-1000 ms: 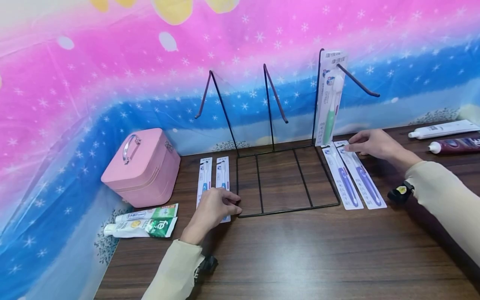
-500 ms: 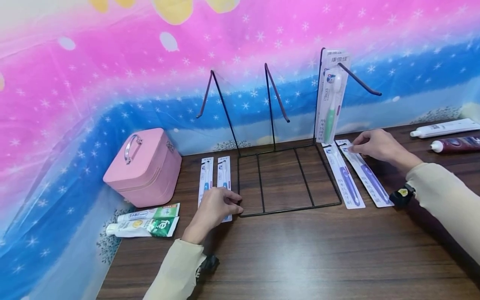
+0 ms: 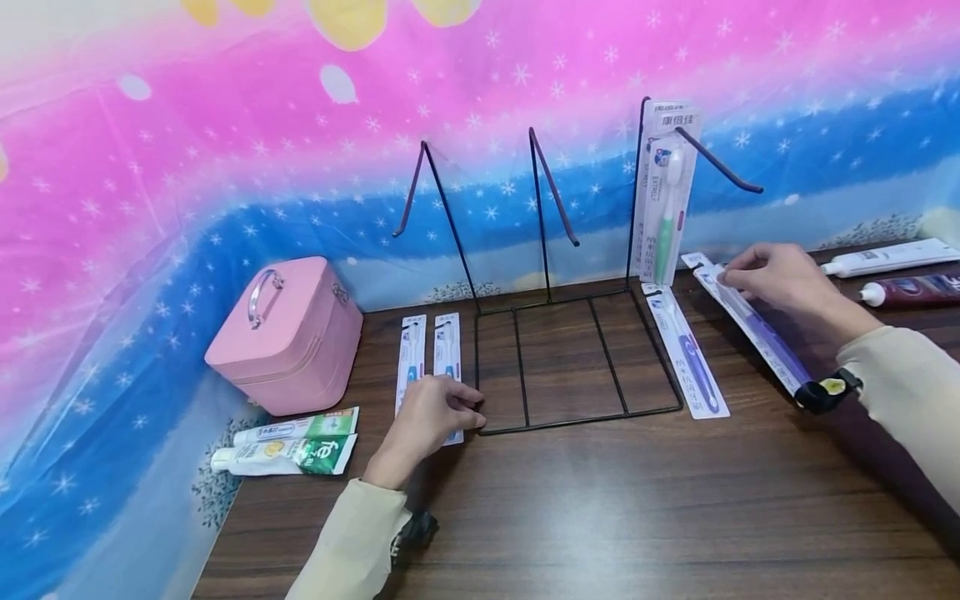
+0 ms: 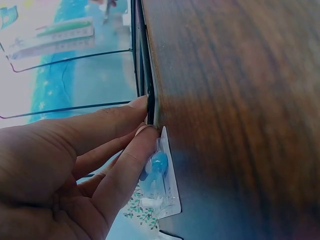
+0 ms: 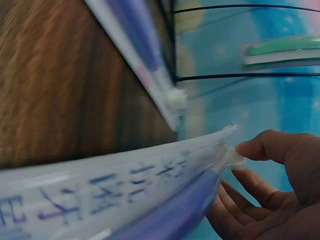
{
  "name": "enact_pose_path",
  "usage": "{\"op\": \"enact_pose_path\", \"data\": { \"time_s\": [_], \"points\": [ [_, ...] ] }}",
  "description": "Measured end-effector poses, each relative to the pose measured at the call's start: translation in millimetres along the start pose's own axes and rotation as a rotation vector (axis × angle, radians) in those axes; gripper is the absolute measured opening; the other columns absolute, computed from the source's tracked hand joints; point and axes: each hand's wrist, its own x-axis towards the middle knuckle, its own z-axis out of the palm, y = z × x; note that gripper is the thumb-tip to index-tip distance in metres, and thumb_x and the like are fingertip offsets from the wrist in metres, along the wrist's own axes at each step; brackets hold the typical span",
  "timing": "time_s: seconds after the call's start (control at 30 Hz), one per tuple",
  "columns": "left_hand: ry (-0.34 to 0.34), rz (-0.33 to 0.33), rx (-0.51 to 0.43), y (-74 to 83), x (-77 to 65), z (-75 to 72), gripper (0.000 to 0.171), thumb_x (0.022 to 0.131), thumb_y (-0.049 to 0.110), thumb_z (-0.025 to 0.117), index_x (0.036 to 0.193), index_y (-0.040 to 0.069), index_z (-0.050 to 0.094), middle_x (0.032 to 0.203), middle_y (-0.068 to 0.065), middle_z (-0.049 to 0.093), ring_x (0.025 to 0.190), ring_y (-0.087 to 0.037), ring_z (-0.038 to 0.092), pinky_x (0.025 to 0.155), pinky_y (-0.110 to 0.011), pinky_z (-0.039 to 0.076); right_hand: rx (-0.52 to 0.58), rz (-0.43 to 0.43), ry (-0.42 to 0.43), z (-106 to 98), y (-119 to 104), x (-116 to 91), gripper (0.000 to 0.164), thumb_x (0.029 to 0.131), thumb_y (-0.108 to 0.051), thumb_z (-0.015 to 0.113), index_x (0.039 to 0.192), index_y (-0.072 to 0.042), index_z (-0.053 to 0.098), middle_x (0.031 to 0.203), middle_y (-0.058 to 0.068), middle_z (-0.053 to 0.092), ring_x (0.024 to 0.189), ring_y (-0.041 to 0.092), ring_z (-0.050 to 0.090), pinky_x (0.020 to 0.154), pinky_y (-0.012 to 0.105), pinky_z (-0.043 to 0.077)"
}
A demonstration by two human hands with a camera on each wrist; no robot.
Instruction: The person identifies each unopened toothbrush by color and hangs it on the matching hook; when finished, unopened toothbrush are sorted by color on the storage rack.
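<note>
My right hand [image 3: 783, 279] pinches a packaged purple toothbrush [image 3: 757, 329] near its top end; the pack is tilted up from the wooden table. In the right wrist view thumb and fingers close on the pack's clear plastic edge. Another packaged purple toothbrush [image 3: 690, 354] lies flat beside the black wire rack [image 3: 577, 423]. My left hand [image 3: 431, 421] pinches the rack's front left corner between thumb and fingers, partly covering two packaged blue toothbrushes [image 3: 447, 342]. Packaged toothbrushes, the front one green [image 3: 663, 237], hang on the rack's right hook [image 3: 720, 162].
Two more hooks on the rack, left [image 3: 408, 192] and middle [image 3: 555, 192], bear nothing. A pink case [image 3: 288, 333] and two toothpaste tubes [image 3: 285, 454] are at the left. A white tube [image 3: 892, 257] and a dark red tube [image 3: 911, 290] lie behind my right hand.
My right hand has lifted the outer purple toothbrush pack off the table and carried it to the right, tilting it. The left hand stays at the rack's corner.
</note>
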Motion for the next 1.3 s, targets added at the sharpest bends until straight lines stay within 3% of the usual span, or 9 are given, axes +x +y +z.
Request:
{"op": "enact_pose_path", "data": {
  "time_s": [0.13,0.37,0.47,0.63,0.73,0.83,1.07,1.3],
  "points": [
    [0.012,0.008,0.016,0.9,0.9,0.2,0.022,0.075,0.008,0.083,0.096,0.009,0.077,0.093,-0.001,0.069,0.071,-0.006,0.063,0.06,-0.025,0.051,0.02,-0.031,0.052,-13.1,-8.9,-7.4,0.057,0.087,-0.05,0.067,0.116,-0.001,0.062,0.106,0.023,0.066,0.076,0.019,0.065,0.063,0.03,0.046],
    [0.016,0.007,0.016,1.3,-0.5,0.8,0.022,0.075,0.008,0.083,0.097,0.008,0.077,0.093,-0.002,0.069,0.072,-0.006,0.063,0.06,-0.025,0.05,0.082,-0.057,0.118,-34.2,-26.9,-26.1,0.067,0.084,-0.053,0.069,0.132,-0.008,0.055,0.121,0.016,0.064,0.086,0.002,0.056,0.077,0.034,0.04],
    [0.015,0.008,0.014,1.2,-0.8,0.9,0.022,0.075,0.008,0.083,0.097,0.008,0.077,0.093,-0.002,0.069,0.072,-0.006,0.063,0.06,-0.025,0.05,0.12,-0.063,0.156,-42.2,-33.2,-34.5,0.068,0.084,-0.051,0.071,0.138,-0.012,0.054,0.115,0.001,0.068,0.087,-0.005,0.054,0.078,0.028,0.039],
    [0.017,0.016,0.011,1.1,-0.4,1.1,0.022,0.075,0.008,0.083,0.096,0.008,0.077,0.093,-0.002,0.069,0.071,-0.006,0.063,0.06,-0.025,0.05,0.238,-0.079,0.225,-52.1,-46.9,-51.4,0.057,0.083,-0.042,0.075,0.131,-0.014,0.061,0.095,-0.02,0.067,0.084,-0.005,0.059,0.069,0.015,0.041],
    [0.018,0.014,0.008,0.8,-0.1,1.3,0.022,0.075,0.007,0.083,0.096,0.008,0.077,0.093,-0.002,0.069,0.071,-0.006,0.063,0.06,-0.025,0.05,0.311,-0.117,0.27,-55.3,-56.4,-62.3,0.049,0.084,-0.033,0.077,0.126,-0.014,0.064,0.092,-0.017,0.068,0.082,-0.001,0.062,0.063,0.014,0.043],
    [0.017,0.011,0.01,0.3,0.3,1.5,0.022,0.075,0.007,0.083,0.096,0.009,0.077,0.093,-0.002,0.069,0.071,-0.006,0.063,0.061,-0.025,0.05,0.343,-0.171,0.33,-57.3,-65.9,-74.6,0.047,0.084,-0.026,0.077,0.127,-0.015,0.063,0.1,-0.009,0.066,0.085,0.004,0.061,0.059,0.015,0.044],
    [0.016,0.008,0.013,1.7,0.9,1.0,0.021,0.075,0.007,0.083,0.096,0.009,0.077,0.092,-0.002,0.069,0.071,-0.006,0.063,0.06,-0.025,0.05,0.424,-0.248,0.437,-64.0,-88.8,-103.2,0.049,0.087,-0.013,0.073,0.133,-0.016,0.058,0.109,-0.001,0.063,0.098,0.007,0.058,0.079,0.01,0.04],
    [0.016,0.003,0.022,2.5,-0.4,0.8,0.021,0.075,0.008,0.083,0.095,0.009,0.077,0.092,-0.002,0.069,0.071,-0.006,0.062,0.06,-0.025,0.05,0.477,-0.421,0.507,-68.9,-108.8,-125.1,0.049,0.088,0.008,0.064,0.134,-0.005,0.055,0.114,0.001,0.061,0.102,0.012,0.058,0.089,0.012,0.042]
  ]
}}
